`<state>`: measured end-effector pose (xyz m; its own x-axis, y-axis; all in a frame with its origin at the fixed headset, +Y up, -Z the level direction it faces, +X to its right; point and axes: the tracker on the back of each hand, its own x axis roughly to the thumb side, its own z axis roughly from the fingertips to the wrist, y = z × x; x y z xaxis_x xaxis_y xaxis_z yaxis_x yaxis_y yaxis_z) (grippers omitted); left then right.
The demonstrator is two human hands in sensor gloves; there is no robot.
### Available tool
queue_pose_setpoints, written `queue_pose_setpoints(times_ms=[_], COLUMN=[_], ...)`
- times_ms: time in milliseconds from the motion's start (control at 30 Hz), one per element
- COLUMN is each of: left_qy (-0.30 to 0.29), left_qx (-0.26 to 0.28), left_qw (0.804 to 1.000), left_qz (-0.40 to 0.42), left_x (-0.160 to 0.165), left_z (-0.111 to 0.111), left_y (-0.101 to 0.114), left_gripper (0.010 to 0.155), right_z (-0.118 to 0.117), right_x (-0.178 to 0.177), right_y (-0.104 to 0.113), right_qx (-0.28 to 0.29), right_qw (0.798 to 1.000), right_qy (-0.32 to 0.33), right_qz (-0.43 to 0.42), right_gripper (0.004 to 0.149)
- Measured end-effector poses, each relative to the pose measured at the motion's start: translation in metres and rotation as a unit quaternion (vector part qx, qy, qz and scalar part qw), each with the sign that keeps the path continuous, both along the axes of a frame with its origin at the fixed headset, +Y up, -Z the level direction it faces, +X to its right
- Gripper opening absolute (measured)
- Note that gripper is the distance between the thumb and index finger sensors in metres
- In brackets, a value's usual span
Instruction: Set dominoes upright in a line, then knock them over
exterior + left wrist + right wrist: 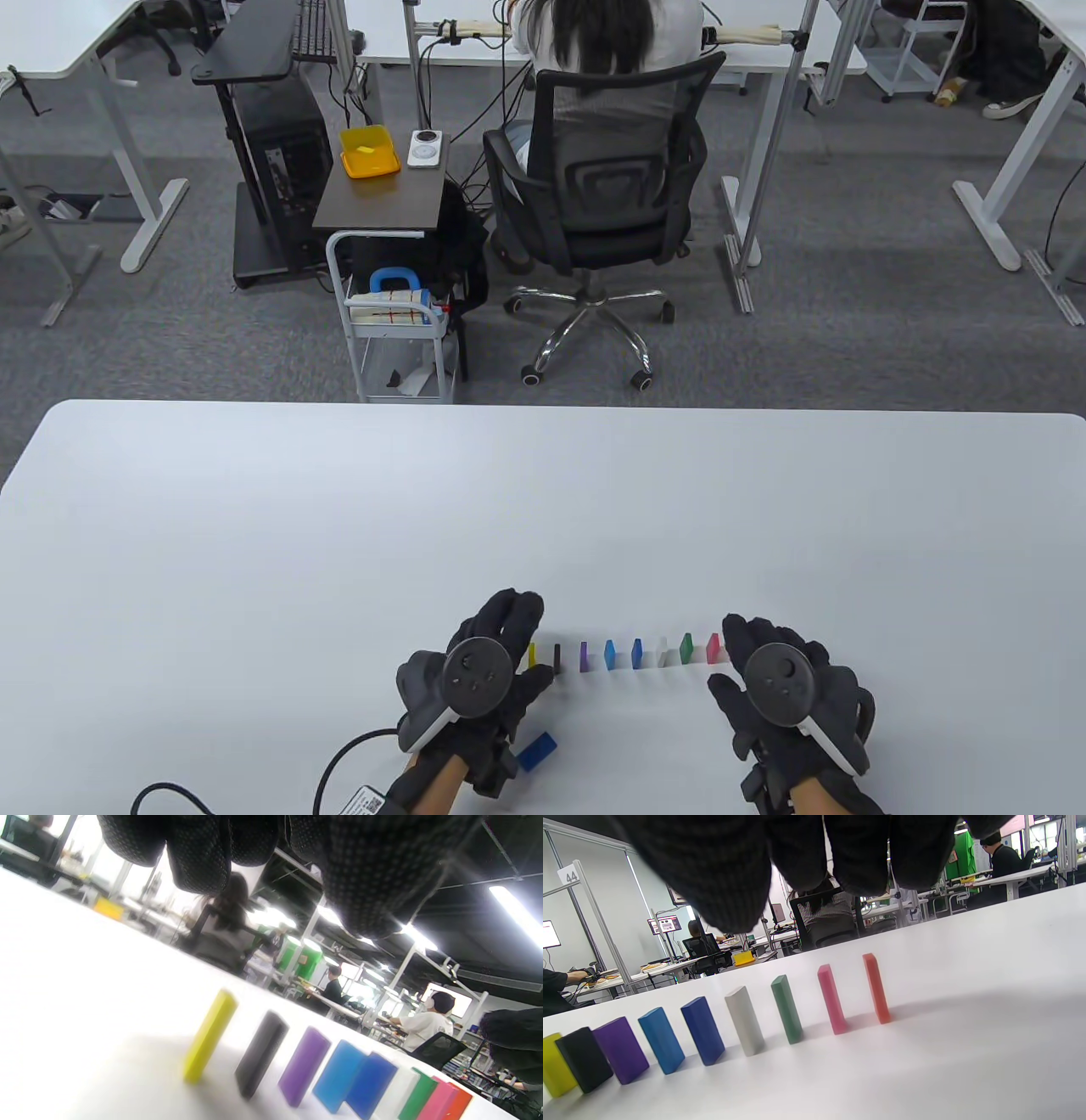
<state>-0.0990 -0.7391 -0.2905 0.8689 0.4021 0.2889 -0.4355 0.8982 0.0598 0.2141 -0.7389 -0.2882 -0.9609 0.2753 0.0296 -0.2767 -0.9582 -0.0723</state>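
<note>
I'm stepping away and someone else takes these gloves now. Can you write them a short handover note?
Left hand: open, holding nothing, by the yellow domino at the row's left end.
Right hand: open, holding nothing, by the orange domino at the right end.
Done: nine dominoes stand upright in a line on the table, yellow through orange.
One blue domino lies flat near the left wrist, outside the row.
Left: stand that one if wanted, then knock the line over.

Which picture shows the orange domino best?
The right wrist view. There the orange domino stands upright, whole and clear, at the end of the line beside the pink domino. In the left wrist view only a blurry part peeks out behind the pink one. In the table view the right hand hides it.
</note>
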Motion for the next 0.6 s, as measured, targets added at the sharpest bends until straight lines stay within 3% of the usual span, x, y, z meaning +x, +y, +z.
queue_pose_setpoints(times_ms=[133,200,300,533,600], left_qy=[-0.019,-0.028,-0.041,-0.047,-0.049], left_qx=[-0.020,-0.074,-0.142,-0.174,-0.165], left_qw=[0.993,0.983,0.962,0.919,0.919], left_qz=[-0.111,-0.168,-0.231,-0.350,-0.354], left_x=[0.021,0.033,0.047,0.070,0.072], left_z=[0.011,0.011,0.012,0.017,0.019], left_y=[-0.001,-0.010,-0.025,-0.050,-0.048], left_gripper=[0.062,0.057,0.057,0.069,0.067], right_z=[0.002,0.003,0.003,0.003,0.003], right_x=[-0.002,-0.003,-0.004,-0.006,-0.006], right_y=[0.002,0.002,0.001,0.000,0.000], right_qx=[0.011,0.011,0.006,0.001,0.000], right_qw=[1.000,1.000,1.000,1.000,1.000], right_qy=[0.005,0.007,0.012,0.016,0.018], right_qz=[0.005,0.007,0.006,0.016,0.013], right_gripper=[0.071,0.071,0.070,0.070,0.070])
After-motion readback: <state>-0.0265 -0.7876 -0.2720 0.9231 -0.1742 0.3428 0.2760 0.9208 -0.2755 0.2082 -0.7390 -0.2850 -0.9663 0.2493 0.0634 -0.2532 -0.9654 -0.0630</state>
